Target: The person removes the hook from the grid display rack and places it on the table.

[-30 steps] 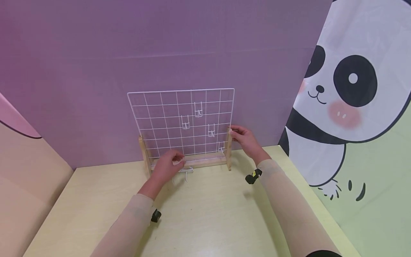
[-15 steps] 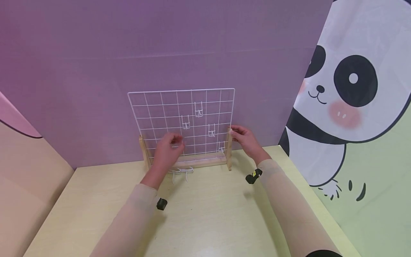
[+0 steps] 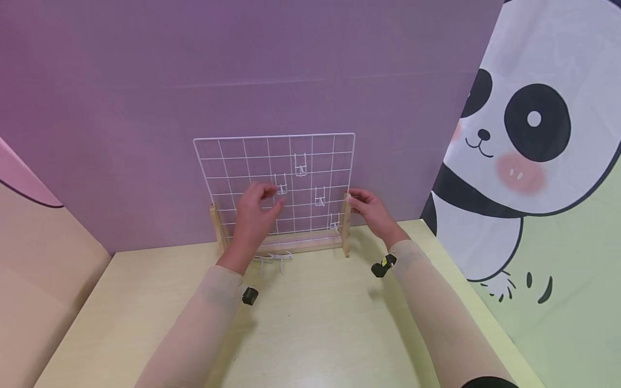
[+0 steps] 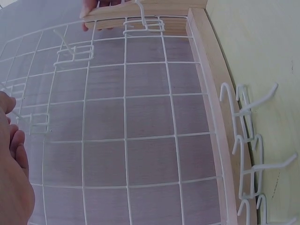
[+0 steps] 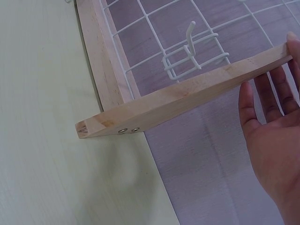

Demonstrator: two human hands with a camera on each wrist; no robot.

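Observation:
A white wire grid panel stands upright in a wooden stand. Several white wire hooks hang on its right half. My left hand is raised in front of the grid, thumb and forefinger apart, close by one hung hook. Whether it touches that hook is unclear, and I see nothing held in it. With thumb and fingers on either side, my right hand grips the upper end of the stand's right wooden post.
Loose white hooks lie on the pale tabletop before the stand's base, partly behind my left forearm in the head view. A purple wall rises behind the grid. On the right is a panda picture.
My left hand has risen from near the grid's bottom, by the loose hooks, to mid-height beside a hung hook, its thumb and forefinger spreading apart. The right hand stays on the post.

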